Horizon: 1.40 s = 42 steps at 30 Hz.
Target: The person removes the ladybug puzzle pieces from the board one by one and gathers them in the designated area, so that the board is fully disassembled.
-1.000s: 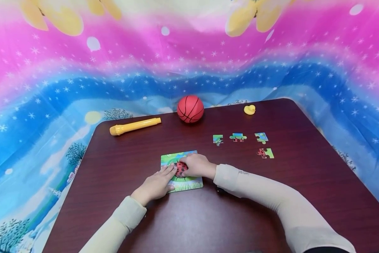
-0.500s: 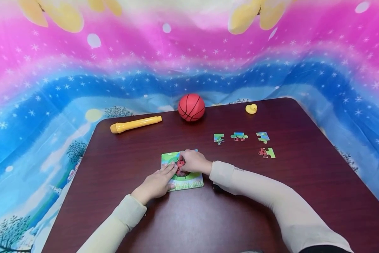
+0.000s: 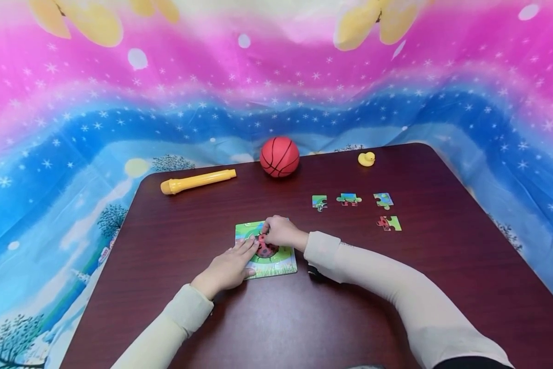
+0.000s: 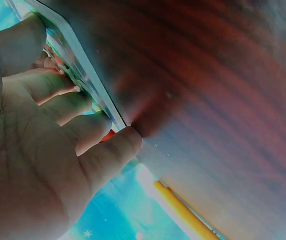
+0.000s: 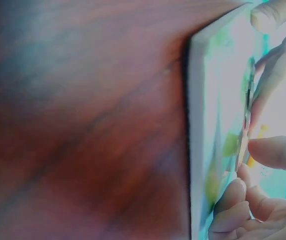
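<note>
A square jigsaw puzzle board (image 3: 280, 268) with a ladybug picture lies near the middle of the dark table. My left hand (image 3: 227, 266) rests on its left part with the fingers straight. In the left wrist view those fingers reach over the board's pale edge (image 4: 87, 56). At the upper right of the board, my right hand (image 3: 283, 233) pinches a puzzle piece (image 5: 243, 145) between thumb and curled fingertips. Seen from the right wrist, that piece stands slightly raised from the board. The right hand hides the board's top right corner.
Right of the board lie loose pieces: a green-blue one (image 3: 319, 201), a wide one (image 3: 349, 199), a blue one (image 3: 383, 200) and a red-green one (image 3: 389, 223). Behind stand a yellow toy microphone (image 3: 198, 182), a red ball (image 3: 280, 157) and a yellow duck (image 3: 366, 159).
My right hand has shifted slightly up and left over the board, and the red piece in its fingers has moved toward the ladybug's upper part. The left hand has stayed in place.
</note>
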Each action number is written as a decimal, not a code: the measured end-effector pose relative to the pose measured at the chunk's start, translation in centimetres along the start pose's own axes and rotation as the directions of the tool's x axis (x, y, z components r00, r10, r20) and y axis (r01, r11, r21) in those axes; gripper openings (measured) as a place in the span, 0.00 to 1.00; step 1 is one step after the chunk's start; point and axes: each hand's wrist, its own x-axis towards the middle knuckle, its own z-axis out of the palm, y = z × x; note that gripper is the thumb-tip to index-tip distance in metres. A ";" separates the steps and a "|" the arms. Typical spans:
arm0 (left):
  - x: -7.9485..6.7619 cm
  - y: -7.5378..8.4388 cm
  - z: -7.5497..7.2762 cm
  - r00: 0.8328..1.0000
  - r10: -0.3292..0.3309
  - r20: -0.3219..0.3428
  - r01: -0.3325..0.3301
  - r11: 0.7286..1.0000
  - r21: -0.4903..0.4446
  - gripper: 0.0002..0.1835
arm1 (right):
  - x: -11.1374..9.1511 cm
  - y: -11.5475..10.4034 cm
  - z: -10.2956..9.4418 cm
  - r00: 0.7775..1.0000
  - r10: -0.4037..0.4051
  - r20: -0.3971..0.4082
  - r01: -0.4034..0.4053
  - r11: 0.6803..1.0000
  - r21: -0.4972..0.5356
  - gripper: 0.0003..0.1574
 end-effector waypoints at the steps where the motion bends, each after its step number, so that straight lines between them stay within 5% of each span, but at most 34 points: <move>1: 0.0 0.0 0.0 1.000 0.000 0.000 0.000 1.000 0.002 0.37 | 0.0 -0.1 -0.1 1.000 0.004 0.005 -0.004 1.000 0.013 0.07; 5: -0.1 -0.1 0.0 1.000 0.004 0.000 -0.004 1.000 0.015 0.37 | -0.3 -0.5 -0.4 0.999 0.025 0.032 -0.027 0.998 0.061 0.09; 9: -0.1 0.0 -0.1 1.000 0.006 0.001 -0.006 1.000 0.014 0.36 | -0.6 -0.9 -0.6 0.999 0.008 0.035 -0.003 0.992 -0.128 0.17; 13: -0.1 -0.1 -0.1 1.000 0.002 0.007 -0.002 1.000 0.009 0.36 | -0.9 -1.2 -0.7 0.997 -0.046 0.055 0.063 0.932 -0.357 0.18; 17: -0.2 -0.3 0.0 1.000 0.000 0.010 0.000 1.000 0.012 0.36 | -1.3 -1.4 -0.4 0.991 -0.100 0.084 0.126 0.896 -0.426 0.16; 22: -0.3 -0.3 0.2 1.000 0.003 0.006 -0.003 1.000 -0.003 0.36 | -1.5 -1.4 0.4 0.989 -0.148 0.030 0.147 0.892 -0.428 0.15; 27: -0.2 -0.3 0.5 1.000 0.004 -0.001 -0.004 1.000 0.000 0.36 | -1.2 -1.0 0.9 0.995 -0.101 -0.016 0.090 0.940 -0.329 0.16; 33: -0.2 -0.1 0.4 1.000 0.001 0.011 -0.001 1.000 0.008 0.37 | -0.5 -0.3 0.3 1.000 -0.005 0.020 0.006 0.998 -0.059 0.13; 38: -0.3 0.0 0.1 1.000 0.003 0.009 -0.003 1.000 -0.004 0.38 | 0.2 0.1 -0.5 0.998 0.021 0.058 -0.029 0.989 0.144 0.03; 42: -0.4 0.1 0.0 1.000 -0.002 0.005 0.002 1.000 0.006 0.37 | 0.5 0.2 -0.8 0.993 0.067 0.098 -0.090 0.962 0.257 0.05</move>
